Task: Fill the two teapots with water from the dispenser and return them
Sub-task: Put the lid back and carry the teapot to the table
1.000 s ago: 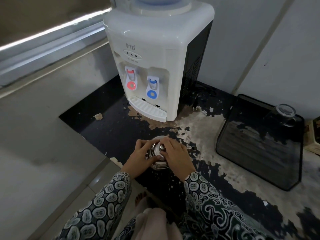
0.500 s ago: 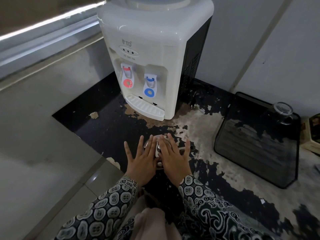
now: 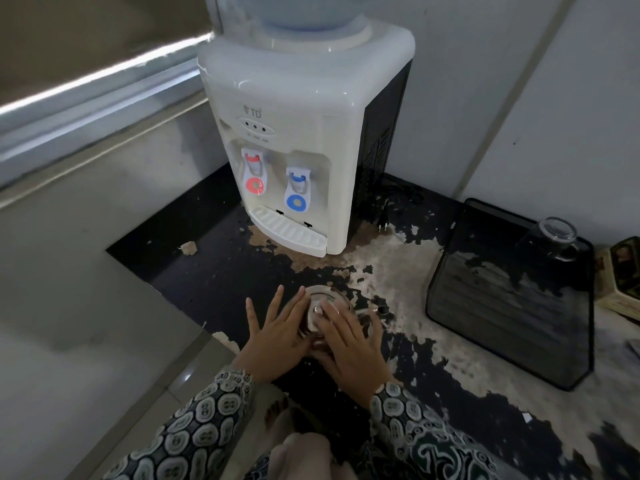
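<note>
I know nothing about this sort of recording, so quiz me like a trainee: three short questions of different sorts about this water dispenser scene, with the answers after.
1. True or false: the teapot stands on the drip tray of the water dispenser.
2. Multiple choice: the tap nearer the window side is marked A) blue, B) red, C) green.
3. Fill in: the left hand and right hand lie on the teapot with fingers ____.

Key
1. False: it stands on the worn counter, in front of the dispenser and apart from it.
2. B: the red tap; the blue tap is beside it.
3. Straight, spread over the lid, not curled round it.
</note>
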